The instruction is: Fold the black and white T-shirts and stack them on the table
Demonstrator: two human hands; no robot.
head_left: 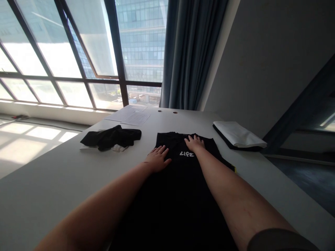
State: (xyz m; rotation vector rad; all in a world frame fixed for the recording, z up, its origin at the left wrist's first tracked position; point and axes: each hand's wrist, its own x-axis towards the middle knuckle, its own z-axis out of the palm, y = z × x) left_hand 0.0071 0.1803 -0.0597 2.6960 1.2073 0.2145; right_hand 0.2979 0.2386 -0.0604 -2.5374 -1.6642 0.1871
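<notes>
A black T-shirt (180, 195) with white lettering lies spread out on the white table (86, 177), its collar end away from me. My left hand (157, 159) rests flat on the shirt's left side, fingers spread. Farther up, close to the collar, my right hand (195, 143) lies flat on the cloth just above the lettering, its fingers apart. Neither hand grips the fabric. A bit of yellow shows at the shirt's right edge. The lower part of the shirt runs toward me between my forearms.
Crumpled black clothing (111, 136) lies on the left over something white. Sheets of paper (134, 116) are at the far left of the table. On the right sits a folded white cloth (238, 133) atop a dark one. Beyond the table hang blue curtains (191, 55) beside large windows.
</notes>
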